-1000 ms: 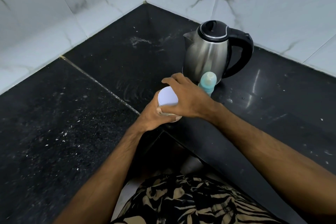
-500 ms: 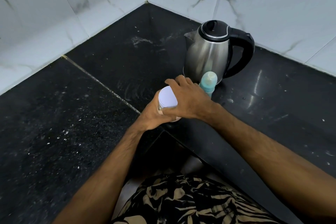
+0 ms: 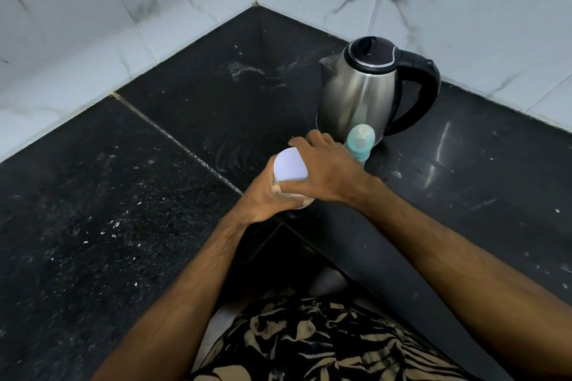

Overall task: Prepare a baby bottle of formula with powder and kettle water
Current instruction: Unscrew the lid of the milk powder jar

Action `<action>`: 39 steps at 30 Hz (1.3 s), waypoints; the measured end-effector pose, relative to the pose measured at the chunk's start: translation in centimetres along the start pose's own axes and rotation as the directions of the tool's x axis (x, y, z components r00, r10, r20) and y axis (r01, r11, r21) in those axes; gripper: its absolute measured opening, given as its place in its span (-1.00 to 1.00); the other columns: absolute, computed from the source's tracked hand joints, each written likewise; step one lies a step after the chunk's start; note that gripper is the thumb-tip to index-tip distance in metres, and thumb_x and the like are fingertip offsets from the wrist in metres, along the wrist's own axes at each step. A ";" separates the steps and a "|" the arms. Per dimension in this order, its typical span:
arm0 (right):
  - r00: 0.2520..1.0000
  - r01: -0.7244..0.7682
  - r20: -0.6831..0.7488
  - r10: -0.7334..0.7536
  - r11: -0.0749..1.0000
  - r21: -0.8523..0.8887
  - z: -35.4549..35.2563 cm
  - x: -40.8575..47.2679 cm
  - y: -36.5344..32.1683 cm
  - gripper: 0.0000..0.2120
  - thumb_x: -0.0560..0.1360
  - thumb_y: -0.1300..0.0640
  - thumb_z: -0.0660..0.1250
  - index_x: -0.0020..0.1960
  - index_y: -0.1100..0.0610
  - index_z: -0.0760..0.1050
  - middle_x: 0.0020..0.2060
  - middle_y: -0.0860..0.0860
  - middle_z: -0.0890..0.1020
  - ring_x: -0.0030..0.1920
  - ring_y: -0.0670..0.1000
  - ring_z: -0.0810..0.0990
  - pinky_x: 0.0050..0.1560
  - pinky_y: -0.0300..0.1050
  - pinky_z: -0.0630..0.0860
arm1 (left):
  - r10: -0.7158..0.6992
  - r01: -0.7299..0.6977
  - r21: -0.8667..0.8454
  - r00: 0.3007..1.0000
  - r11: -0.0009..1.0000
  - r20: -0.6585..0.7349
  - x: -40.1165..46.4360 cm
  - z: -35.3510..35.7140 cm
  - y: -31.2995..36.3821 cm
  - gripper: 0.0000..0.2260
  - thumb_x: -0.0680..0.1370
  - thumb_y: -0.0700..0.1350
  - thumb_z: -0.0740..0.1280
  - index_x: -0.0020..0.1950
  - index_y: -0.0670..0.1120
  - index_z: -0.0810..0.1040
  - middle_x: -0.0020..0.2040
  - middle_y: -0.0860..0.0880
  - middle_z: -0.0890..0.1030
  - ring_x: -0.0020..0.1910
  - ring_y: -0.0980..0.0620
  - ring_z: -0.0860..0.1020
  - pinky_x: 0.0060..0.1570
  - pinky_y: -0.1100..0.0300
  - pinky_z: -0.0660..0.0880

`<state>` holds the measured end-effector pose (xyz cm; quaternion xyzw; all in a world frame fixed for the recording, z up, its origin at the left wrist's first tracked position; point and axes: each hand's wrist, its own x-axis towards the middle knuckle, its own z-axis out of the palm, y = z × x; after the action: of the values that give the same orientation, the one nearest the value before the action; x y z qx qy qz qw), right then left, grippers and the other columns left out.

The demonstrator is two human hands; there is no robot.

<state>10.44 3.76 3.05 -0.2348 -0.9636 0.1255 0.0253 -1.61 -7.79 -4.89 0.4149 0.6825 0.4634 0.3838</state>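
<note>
Powder jar (image 3: pixel 289 178): above counter (image 3: pixel 123 226) edge, left hand (image 3: pixel 266 198) gripping body, right hand (image 3: pixel 328 170) curled over white lid (image 3: pixel 290 168).
Baby bottle (image 3: pixel 360 139): capped, touching kettle (image 3: pixel 359 93) front.
Risk: lid releasing abruptly, powder spilling; right hand's knuckles close enough to topple bottle.

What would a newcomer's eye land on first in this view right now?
Probably the two hands meeting mid-frame: the left hand grips a container from below while the right hand curls over its white lid. Just behind stands the steel kettle with its black handle, on the dark countertop near the tiled corner, a teal baby bottle in front of it.
</note>
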 end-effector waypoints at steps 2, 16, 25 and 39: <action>1.000 0.014 -0.004 -0.014 1.000 0.006 0.2 0.1 -0.3 -0.22 0.38 -0.33 0.37 0.44 0.08 0.32 0.25 0.06 0.46 0.23 0.10 0.46 0.18 0.06 0.45 | 0.009 -0.010 0.020 1.000 1.000 0.005 0.0 0.0 0.1 -0.15 0.23 -0.04 0.62 0.40 0.25 0.27 0.27 0.22 0.54 0.27 0.22 0.50 0.14 0.27 0.51; 0.998 0.050 0.020 -0.051 0.995 0.083 0.2 0.0 0.2 -0.22 0.40 -0.25 0.41 0.48 0.08 0.28 0.27 0.06 0.43 0.25 0.11 0.43 0.17 -0.02 0.42 | 0.017 -0.017 0.014 1.000 1.000 0.007 0.1 0.0 -0.3 -0.09 0.26 -0.10 0.65 0.48 0.13 0.23 0.33 0.14 0.50 0.31 0.22 0.48 0.15 0.31 0.48; 0.995 0.059 0.073 -0.065 0.995 0.082 0.2 -0.1 0.5 -0.06 0.36 -0.37 0.38 0.57 -0.01 0.10 0.43 0.07 0.31 0.37 0.13 0.35 0.28 0.10 0.39 | 0.009 -0.009 0.009 1.000 1.000 0.017 -0.1 -0.1 0.2 -0.11 0.24 -0.01 0.63 0.44 0.21 0.22 0.33 0.17 0.49 0.32 0.22 0.47 0.19 0.27 0.48; 0.997 0.035 0.059 -0.040 0.995 0.089 -0.3 -0.2 0.2 -0.09 0.39 -0.37 0.37 0.57 0.01 0.12 0.46 0.07 0.29 0.40 0.13 0.33 0.33 0.11 0.33 | -0.003 0.003 0.007 1.000 1.000 0.010 -0.2 -0.1 0.4 -0.08 0.26 -0.09 0.64 0.50 0.05 0.22 0.34 0.05 0.50 0.32 0.12 0.49 0.27 0.07 0.50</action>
<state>10.72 3.96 3.24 -0.2114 -0.9617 0.1742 0.0088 -1.51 -7.85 -4.42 0.4175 0.6827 0.4584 0.3866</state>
